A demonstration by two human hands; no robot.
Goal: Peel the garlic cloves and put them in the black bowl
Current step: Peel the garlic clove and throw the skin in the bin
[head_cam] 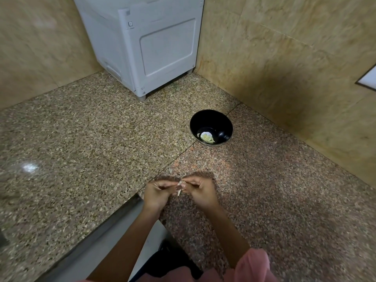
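Behind everything, walls (284, 47): tan stone-look tiles that meet in a corner.
Worktop (81, 139): speckled granite running from that corner to the near edge, with a seam crossing it diagonally.
White appliance (146, 43): stands on short feet in the back corner, close to both walls.
Black bowl (203, 119): upright on the worktop, right of centre, near the right wall and well apart from the hands.
Peeled cloves (207, 137): pale pieces lying in the bottom of the black bowl; how many cannot be told.
Pink sleeve (252, 263): on the right arm at the bottom edge.
Left hand (156, 193): low in the middle, above the worktop; its grip is closed, fingers curled, pinching the left side of the garlic clove.
Right hand (200, 190): just beside the left; its grip is likewise closed, fingertips pinching the clove's right side.
Garlic clove (180, 185): held between the two hands, off the worktop, with a strip of papery skin hanging from it.
Peel scrap (170, 170): a small pale bit on the worktop just beyond the hands.
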